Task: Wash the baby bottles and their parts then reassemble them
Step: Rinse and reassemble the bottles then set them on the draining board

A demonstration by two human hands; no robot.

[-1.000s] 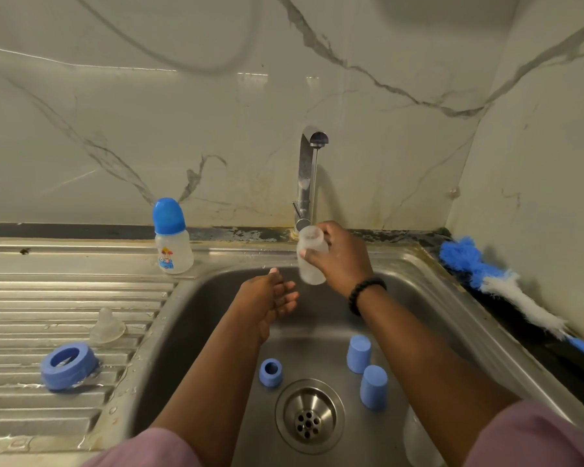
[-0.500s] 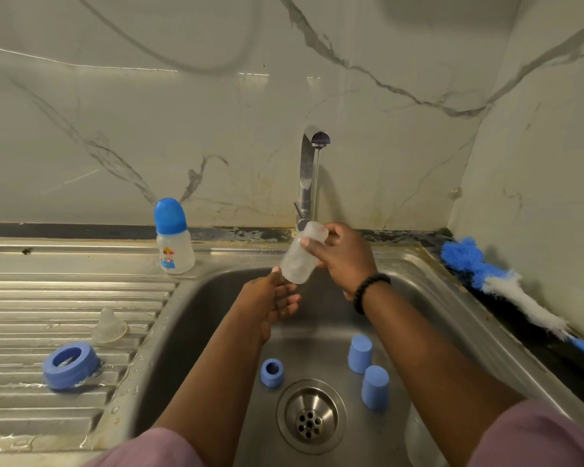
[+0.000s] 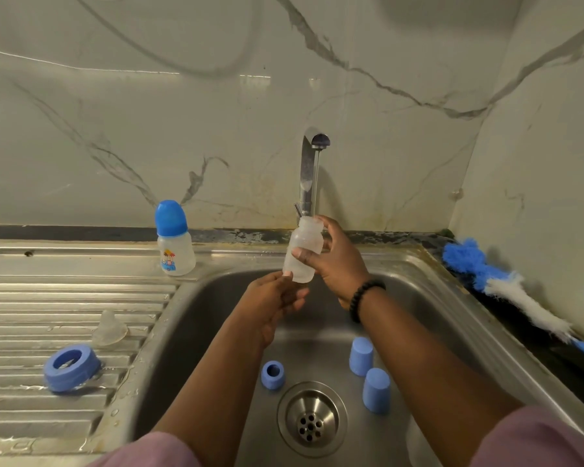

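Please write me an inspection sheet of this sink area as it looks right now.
Surface: steel sink with a wet ribbed draining board.
Job's things: open bottle under the running tap; capped bottle on the sink's back ledge; teat and large ring on the board; small ring and two caps in the basin.
Clutter: bottle brush at the right.
Hands: right hand grips the open bottle; left hand's fingers touch its base.
Cables: nothing seen.
Surroundings: marble-look wall.
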